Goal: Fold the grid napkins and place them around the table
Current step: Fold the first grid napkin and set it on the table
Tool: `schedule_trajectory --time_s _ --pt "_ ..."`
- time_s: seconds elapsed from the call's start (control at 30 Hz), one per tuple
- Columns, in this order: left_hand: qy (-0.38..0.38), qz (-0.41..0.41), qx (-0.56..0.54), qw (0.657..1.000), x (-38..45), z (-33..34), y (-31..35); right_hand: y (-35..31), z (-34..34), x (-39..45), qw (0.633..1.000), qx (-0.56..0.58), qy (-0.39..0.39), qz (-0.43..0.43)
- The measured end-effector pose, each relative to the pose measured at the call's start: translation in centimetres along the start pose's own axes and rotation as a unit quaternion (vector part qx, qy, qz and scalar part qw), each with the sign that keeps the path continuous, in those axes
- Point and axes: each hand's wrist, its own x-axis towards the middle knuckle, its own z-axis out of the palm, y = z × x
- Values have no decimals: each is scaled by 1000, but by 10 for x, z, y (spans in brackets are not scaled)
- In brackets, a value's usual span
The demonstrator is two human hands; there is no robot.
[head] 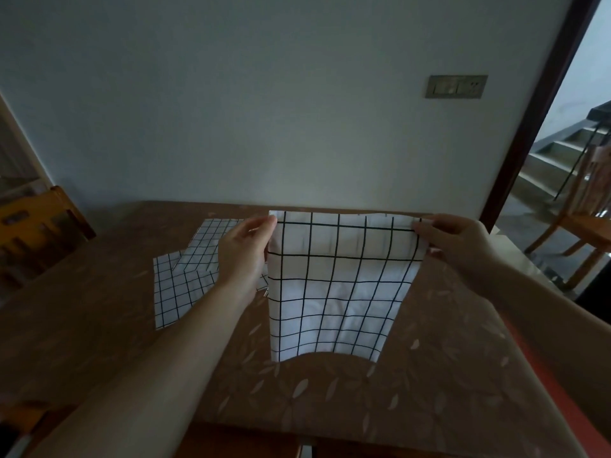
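Note:
A white napkin with a black grid (pixel 337 285) hangs in the air above the table, held by its two top corners. My left hand (pixel 244 249) pinches the top left corner and my right hand (pixel 459 239) pinches the top right corner. The lower edge of the held napkin curves upward in the middle. More grid napkins (pixel 185 276) lie flat and overlapping on the table to the left, partly hidden behind my left hand.
The table (pixel 429 375) carries a brown cloth with a leaf pattern and stands against a pale wall. A wooden chair (pixel 36 226) stands at the left, another chair (pixel 591 219) at the right by a doorway with stairs behind.

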Motion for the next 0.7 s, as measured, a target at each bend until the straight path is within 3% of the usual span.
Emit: schedule_trajectory --time_s 0.2,0.33,0.43,0.53,0.6,0.7 --pt "-40 -20 -27 999 -3 2 6 -1 -2 1 999 -30 24 -3" --pt "-66 16 -7 998 -12 9 12 -9 8 -3 978 -194 25 -76" --pt "-109 48 17 993 -20 20 15 -32 31 -11 952 -277 -15 -134" --pt "-162 76 33 983 -26 29 19 -54 63 -17 934 -296 -113 -166" --pt "-181 97 23 978 -28 30 19 -61 78 -17 928 -283 -165 -180" --pt "-182 122 17 976 -27 24 17 -60 87 -12 932 -247 -184 -189"
